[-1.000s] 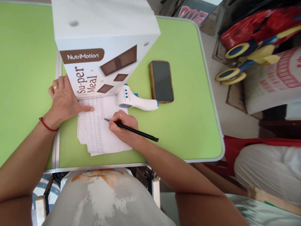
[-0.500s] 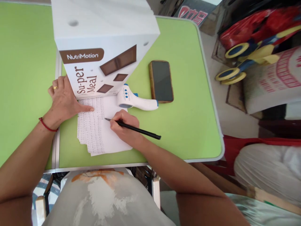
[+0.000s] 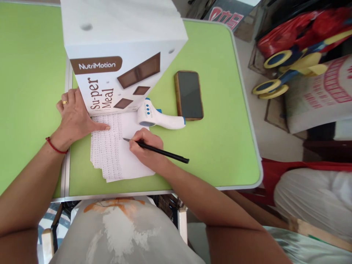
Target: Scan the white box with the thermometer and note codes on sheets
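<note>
On a green table, a NutriMotion box stands beyond written-on sheets; the spread left hand lays a thumb there, the right hand pinches a black pen, shifted slightly right since a second ago, suggesting writing advances.

Metal-edged green table, pale floor, soft light

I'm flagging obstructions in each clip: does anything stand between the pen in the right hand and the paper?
Nothing visible comes between the tip of the pen and the paper. The white handheld device overlaps the paper's far right part, beyond the right hand.
</note>
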Demonstrator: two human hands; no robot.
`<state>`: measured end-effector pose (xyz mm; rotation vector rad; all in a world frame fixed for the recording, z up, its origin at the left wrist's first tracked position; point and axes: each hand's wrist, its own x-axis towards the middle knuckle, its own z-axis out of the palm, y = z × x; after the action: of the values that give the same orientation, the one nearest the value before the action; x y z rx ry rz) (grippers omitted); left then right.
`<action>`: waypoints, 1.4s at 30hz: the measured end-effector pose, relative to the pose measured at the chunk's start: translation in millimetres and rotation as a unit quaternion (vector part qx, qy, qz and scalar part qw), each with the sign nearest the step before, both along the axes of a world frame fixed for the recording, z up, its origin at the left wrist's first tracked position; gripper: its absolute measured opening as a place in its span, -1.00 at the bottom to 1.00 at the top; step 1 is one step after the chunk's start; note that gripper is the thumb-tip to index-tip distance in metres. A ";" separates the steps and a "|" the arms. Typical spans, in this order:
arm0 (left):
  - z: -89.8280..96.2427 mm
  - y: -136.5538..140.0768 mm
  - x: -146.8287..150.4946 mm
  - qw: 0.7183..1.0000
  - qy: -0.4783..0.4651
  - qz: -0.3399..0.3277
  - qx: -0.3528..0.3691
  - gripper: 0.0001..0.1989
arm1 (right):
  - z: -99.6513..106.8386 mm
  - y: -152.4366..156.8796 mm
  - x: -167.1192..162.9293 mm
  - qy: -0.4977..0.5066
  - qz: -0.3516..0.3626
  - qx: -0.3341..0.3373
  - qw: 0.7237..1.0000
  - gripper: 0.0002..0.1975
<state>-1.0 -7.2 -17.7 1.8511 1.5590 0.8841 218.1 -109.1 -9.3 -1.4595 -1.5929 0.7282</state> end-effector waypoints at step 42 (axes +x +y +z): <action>18.3 -8.4 0.6 0.997 -0.054 -0.030 0.045 -0.10 | -1.8 16.9 45.9 -0.397 0.215 0.210 0.867 -0.64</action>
<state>-0.4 -15.6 0.6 1.8695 1.4119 1.0233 264.0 -92.2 -11.2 -1.1237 -2.5626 -0.0652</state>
